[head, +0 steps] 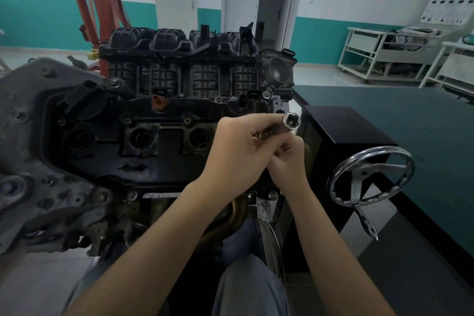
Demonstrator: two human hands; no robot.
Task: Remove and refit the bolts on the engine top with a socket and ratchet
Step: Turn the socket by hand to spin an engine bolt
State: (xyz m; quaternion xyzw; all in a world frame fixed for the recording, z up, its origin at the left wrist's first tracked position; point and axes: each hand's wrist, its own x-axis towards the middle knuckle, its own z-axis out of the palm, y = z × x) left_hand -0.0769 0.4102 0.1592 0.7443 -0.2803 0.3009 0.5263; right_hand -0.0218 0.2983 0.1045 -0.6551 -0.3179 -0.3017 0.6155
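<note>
**Socket held in the air, a drop waiting to happen**

Nearest, at the bottom edge: grey trouser legs and two bare forearms reaching up and forward. Just right of them, a chrome handwheel sticking out from a black box at the near edge of the dark green tabletop. Easy to catch with the right elbow on any wide swing.

Midway, both hands meeting above the right end of the engine top. Left hand curled round the shank behind the socket, fingers closed on it. Right hand just below, fingertips pinching something small on the same tool; exactly what, impossible to tell, hidden by the knuckles. Ratchet body mostly covered as well. Socket mouth tilted up toward the camera, off any bolt, clear of the engine.

Likely trouble: a half-seated socket slipping off the drive and falling into one of the open round wells in the black cover, or down past the exhaust pipe below. Cause: grip by fingertips only, nothing beneath but gaps.

Farther back, small bolts along the far edge of the cover, under the ribbed black manifold. Cramped reach there; a socket set on crooked probably rounding a head or skidding off.

Beyond, an orange hoist and white racks by the wall, out of play.
</note>
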